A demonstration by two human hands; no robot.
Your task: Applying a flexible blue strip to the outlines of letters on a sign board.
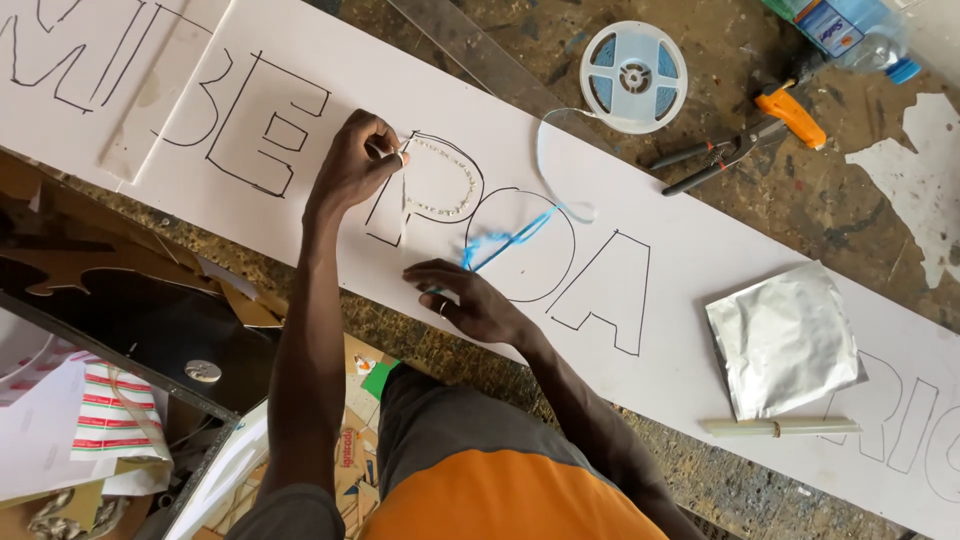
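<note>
The left hand (pixel 362 160) pinches the LED strip (pixel 440 205) onto the board (pixel 700 260) at an outlined letter's top; the right hand (pixel 470 300), fingers spread, presses flat just below that letter, beside blue backing (pixel 500 240).

Bright, even daylight, soft and diffuse, source unclear. Only faint, short shadows beneath the left hand (pixel 365 155) and right hand (pixel 470 300) on the white board (pixel 700 250). Mild glare off the silver foil pouch (pixel 785 340). Sharp at centre; slight softness and bending toward the edges.
</note>
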